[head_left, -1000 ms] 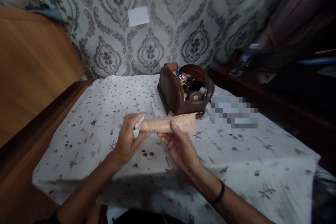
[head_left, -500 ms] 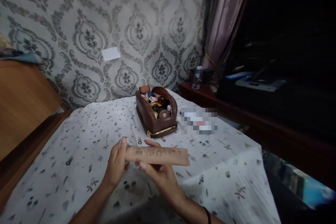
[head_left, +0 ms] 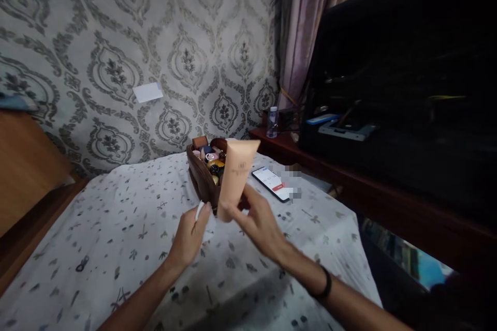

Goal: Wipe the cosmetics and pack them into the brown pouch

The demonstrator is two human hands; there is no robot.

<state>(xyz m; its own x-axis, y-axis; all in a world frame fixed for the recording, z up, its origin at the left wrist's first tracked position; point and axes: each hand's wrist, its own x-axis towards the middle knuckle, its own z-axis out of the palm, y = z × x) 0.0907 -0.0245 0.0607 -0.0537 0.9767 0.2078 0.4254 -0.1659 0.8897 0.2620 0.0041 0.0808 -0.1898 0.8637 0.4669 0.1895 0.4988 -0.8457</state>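
A beige tube (head_left: 237,173) stands nearly upright, tilted a little to the right, its flat end up. My right hand (head_left: 258,217) grips it near its lower end, thumb in front. Just left of the tube, my left hand (head_left: 192,232) is closed on a thin white item (head_left: 200,210), which looks like a tissue or cloth. Behind both hands sits the open brown bag (head_left: 197,176), full of small cosmetic items; the tube hides its right part.
A phone (head_left: 271,184) lies on the patterned white sheet (head_left: 135,207), right of the bag. A plastic bottle (head_left: 272,123) stands on the dark red ledge (head_left: 259,135) behind. At far left is a wooden panel (head_left: 29,170).
The tube has swung from lying level to nearly upright and risen in my right hand. My left hand has come away from its end. The view has shifted to the right.
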